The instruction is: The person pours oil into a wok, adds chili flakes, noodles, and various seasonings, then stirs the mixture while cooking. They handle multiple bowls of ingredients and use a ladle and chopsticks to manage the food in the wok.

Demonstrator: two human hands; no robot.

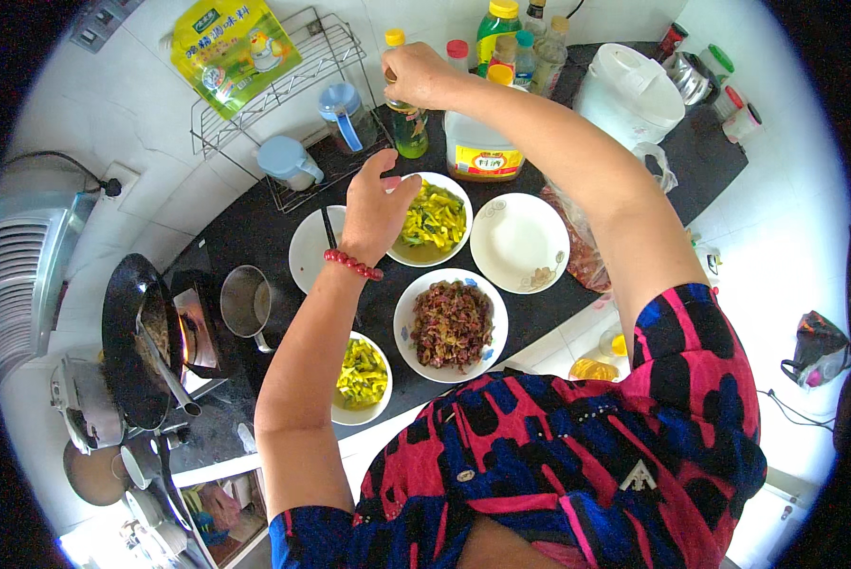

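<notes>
At the back of the counter, my right hand (422, 77) is closed around the neck or cap of a green glass bottle (410, 134), which stands upright. The fingers hide the bottle's top. My left hand (375, 210) wears a red bead bracelet (353, 264) and holds nothing, its thumb and fingers apart. It hovers at the left rim of a white bowl of yellow-green chopped vegetables (436, 220). Behind it lies a white plate (308, 249) with dark chopsticks (328, 226) across it. A bowl of brownish-purple chopped food (451, 326) sits nearer me.
An empty white dish (520, 242) and a cooking-wine jug (486, 146) stand right of the bottle. Lidded jars (290, 162) sit by a wire rack (326, 43). A wok with a ladle (144, 341) and a small saucepan (246, 302) are at left; a rice cooker (628, 96) at right.
</notes>
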